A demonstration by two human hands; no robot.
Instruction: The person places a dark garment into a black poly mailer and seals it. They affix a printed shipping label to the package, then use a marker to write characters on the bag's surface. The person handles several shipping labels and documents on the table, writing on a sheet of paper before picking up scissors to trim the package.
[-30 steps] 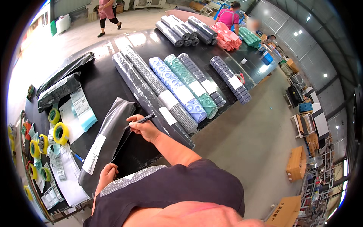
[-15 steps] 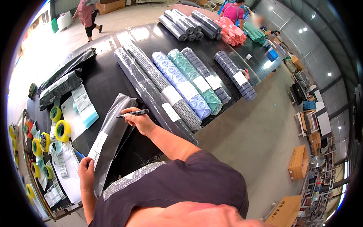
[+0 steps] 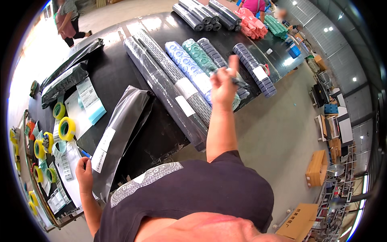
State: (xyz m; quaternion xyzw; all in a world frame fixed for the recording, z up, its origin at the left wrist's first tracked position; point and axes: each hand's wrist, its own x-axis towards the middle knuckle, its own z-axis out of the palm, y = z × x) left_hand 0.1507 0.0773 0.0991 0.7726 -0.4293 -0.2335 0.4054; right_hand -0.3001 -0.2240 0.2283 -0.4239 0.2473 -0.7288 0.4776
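Note:
A black marker (image 3: 239, 83) is in my right hand (image 3: 222, 89), which is blurred and reaches over the green patterned roll (image 3: 198, 54) and the navy striped roll (image 3: 212, 52). A grey plastic mailing bag (image 3: 123, 125) with a white label (image 3: 103, 147) lies slantwise on the black table. Beside the bag's lower left edge, my left hand (image 3: 84, 172) has its fingers curled together; what they pinch, if anything, is hidden. A blue pen (image 3: 85, 153) lies just beyond its fingertips, on white papers (image 3: 74, 161).
Wrapped rolls, including a light blue one (image 3: 183, 64), lie on the table (image 3: 109, 60). Yellow tape rolls (image 3: 67, 129) and label sheets (image 3: 90, 97) are at left, below black packed bags (image 3: 64, 82). One person (image 3: 68, 24) walks at far left; another (image 3: 254, 5) stands beyond the table.
My right hand has left the grey bag and swung right over the rolls, with the marker still in it. My left hand has shifted slightly left, off the bag's edge.

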